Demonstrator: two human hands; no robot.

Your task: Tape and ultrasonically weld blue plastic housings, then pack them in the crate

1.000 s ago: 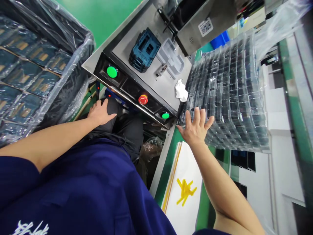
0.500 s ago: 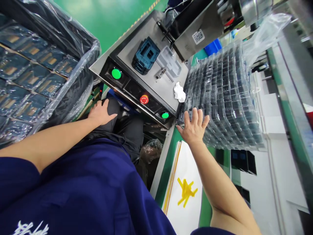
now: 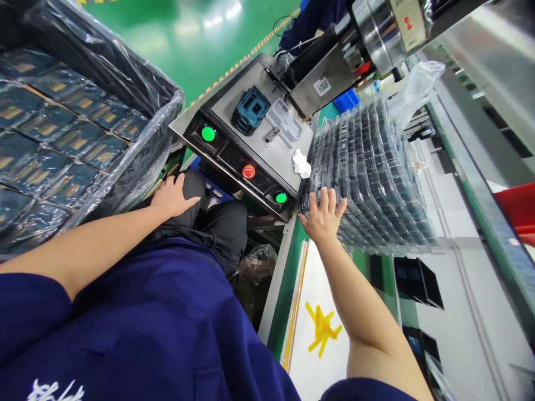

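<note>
A slip of the stack of clear trays is judged the main risk: the stack looks tall and unstrapped, so a sideways push could make the trays slide or topple. A knock from the right hand could also press the small green button close by. Many rows of dark items are seen seated in the trays, and a sheet of film is gathered at the far end. The stack is placed just beside the steel plate. Its near end is reached by the right hand, whose fingers are spread apart, at or against the tray edges, with nothing clamped. The left hand is laid on the black trousers, its fingers loosely together and nothing gripped. On the plate, a blue fixture and a crumpled tissue are seen. A red stop button is set below, and a film-lined crate of boards is seen to the left.
</note>
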